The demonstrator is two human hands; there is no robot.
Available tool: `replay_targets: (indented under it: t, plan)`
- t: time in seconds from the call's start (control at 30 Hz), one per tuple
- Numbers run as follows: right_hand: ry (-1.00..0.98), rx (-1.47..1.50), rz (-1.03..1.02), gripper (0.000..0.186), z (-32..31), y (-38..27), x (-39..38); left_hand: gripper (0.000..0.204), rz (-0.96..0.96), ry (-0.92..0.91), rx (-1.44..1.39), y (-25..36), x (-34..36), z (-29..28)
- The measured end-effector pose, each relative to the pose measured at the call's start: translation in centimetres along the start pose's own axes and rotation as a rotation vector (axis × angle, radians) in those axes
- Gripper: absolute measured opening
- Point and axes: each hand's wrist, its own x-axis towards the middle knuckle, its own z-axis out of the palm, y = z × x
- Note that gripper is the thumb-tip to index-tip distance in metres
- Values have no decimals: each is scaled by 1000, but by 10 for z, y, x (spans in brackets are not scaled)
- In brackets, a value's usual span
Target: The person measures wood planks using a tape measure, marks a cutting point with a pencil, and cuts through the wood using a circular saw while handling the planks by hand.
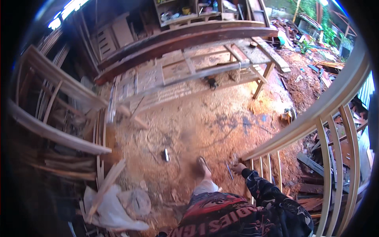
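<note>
My right hand (239,168), in a dark patterned sleeve, reaches down beside the lower end of a pale wooden frame (294,132) with slats on the right. Its fingers look curled, but what they hold, if anything, is too small to make out. A thin purplish item (229,171) lies just left of it. My left hand is out of view. My sandalled foot (204,167) is on the sawdust-covered floor (138,146), with a small white object (166,155) off to its left.
A wooden workbench (177,85) stands ahead, long dark beams (185,43) behind it. Wooden frames (59,130) lean at left, near a white sack (114,209) and offcuts. Scrap piles (308,47) fill the right side. A small machine (288,116) sits near the right frame.
</note>
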Motion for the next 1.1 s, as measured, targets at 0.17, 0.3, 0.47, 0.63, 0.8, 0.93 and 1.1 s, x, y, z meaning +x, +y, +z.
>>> replay_targets:
  t: [0.17,0.3,0.47,0.63,0.8,0.93,1.1]
  plan:
    - [66,-479,-280,47,-89,-104,57,40,-41,14,205,-70,206,-201]
    - [354,-241,-120,46,-183,-176,55,15,-6,521,-939,-10,355,-457]
    - [405,440,-197,39,-308,-269,79,15,442,806,-605,179,397,-773]
    - [191,946,-476,35,-434,-447,137,16,556,904,-422,278,372,-956]
    - [80,1240,-564,44,-563,-587,253,45,377,883,-275,315,451,-1080]
    - [95,1588,-492,53,-627,-676,340,79,377,990,181,350,504,-1168]
    - [299,1729,-273,58,-657,-741,407,92,263,952,352,366,558,-1230]
